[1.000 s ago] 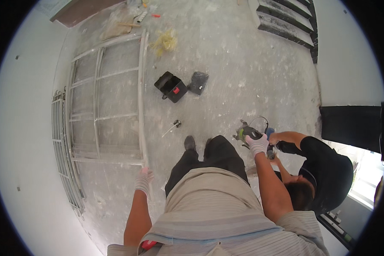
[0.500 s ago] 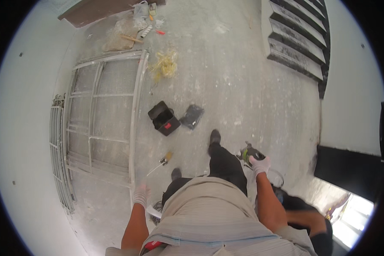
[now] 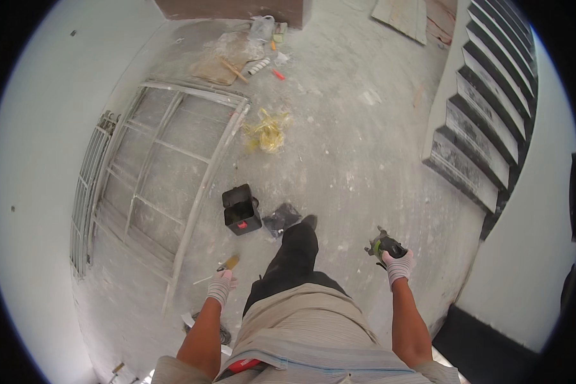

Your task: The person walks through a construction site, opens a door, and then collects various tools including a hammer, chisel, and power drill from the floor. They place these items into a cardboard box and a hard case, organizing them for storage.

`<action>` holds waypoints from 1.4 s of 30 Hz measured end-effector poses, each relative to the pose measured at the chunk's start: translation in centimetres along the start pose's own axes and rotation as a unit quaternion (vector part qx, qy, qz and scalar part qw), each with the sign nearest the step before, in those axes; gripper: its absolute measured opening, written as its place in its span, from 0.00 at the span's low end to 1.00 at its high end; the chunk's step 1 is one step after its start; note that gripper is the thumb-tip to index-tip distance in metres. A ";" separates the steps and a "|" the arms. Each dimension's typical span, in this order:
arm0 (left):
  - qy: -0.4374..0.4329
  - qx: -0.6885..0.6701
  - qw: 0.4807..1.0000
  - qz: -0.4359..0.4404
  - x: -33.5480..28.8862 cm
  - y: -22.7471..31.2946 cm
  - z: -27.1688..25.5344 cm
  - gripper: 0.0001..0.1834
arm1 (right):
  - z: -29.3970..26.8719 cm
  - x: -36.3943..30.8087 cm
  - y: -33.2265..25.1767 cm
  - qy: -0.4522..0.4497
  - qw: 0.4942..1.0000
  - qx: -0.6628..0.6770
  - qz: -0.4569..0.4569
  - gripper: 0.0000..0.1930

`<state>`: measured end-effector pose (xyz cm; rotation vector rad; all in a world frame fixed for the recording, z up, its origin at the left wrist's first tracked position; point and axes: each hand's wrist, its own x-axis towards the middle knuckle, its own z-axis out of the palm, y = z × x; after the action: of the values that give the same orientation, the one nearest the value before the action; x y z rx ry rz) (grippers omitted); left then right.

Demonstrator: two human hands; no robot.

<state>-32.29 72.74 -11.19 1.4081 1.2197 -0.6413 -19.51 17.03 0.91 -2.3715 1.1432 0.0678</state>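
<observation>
In the head view, the two hands are well apart, each in a light glove with a striped cuff. The right hand, right of centre in the lower half of the frame, is clamped on the power tool, a green and black unit held clear of the body, its narrow end directed toward the upper left. The left hand, left of centre in the lower half, is positioned over the white shaft of the brush; whether the fingers touch or grip it cannot be determined. The brush's tan end extends to the upper right of that hand. The toolbox, black with a red latch, sits on the floor near the frame's centre, lid open. A black bag lies just to its right, beside the person's shoe. The yellow strands are heaped above the toolbox. At left, the metal frame lies on the floor, its panels divided by crossbars; the narrower grille is located at its outer side. A striped roller and a wooden stick lie at upper left of centre. The staircase occupies the upper right.
</observation>
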 end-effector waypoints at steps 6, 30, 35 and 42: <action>0.028 -0.083 0.996 -0.020 3.0 4.5 7.3 0.21 | 3.5 10.3 -9.7 -0.067 0.996 0.009 -0.063 0.32; 0.272 -0.496 0.820 -0.085 3.3 29.8 26.9 0.19 | 34.6 22.2 -57.6 -0.414 0.637 -0.292 -0.581 0.43; 0.260 -0.617 0.731 -0.131 6.7 31.8 34.7 0.20 | 40.2 18.3 -58.8 -0.480 0.482 -0.328 -0.656 0.37; 0.223 -0.658 0.711 -0.108 9.6 35.7 42.2 0.15 | 41.4 14.2 -55.9 -0.479 0.358 -0.328 -0.731 0.29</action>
<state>13.82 41.27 -16.45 0.1459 1.6720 0.5012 38.30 54.90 -15.53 -2.1339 -1.9057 1.1773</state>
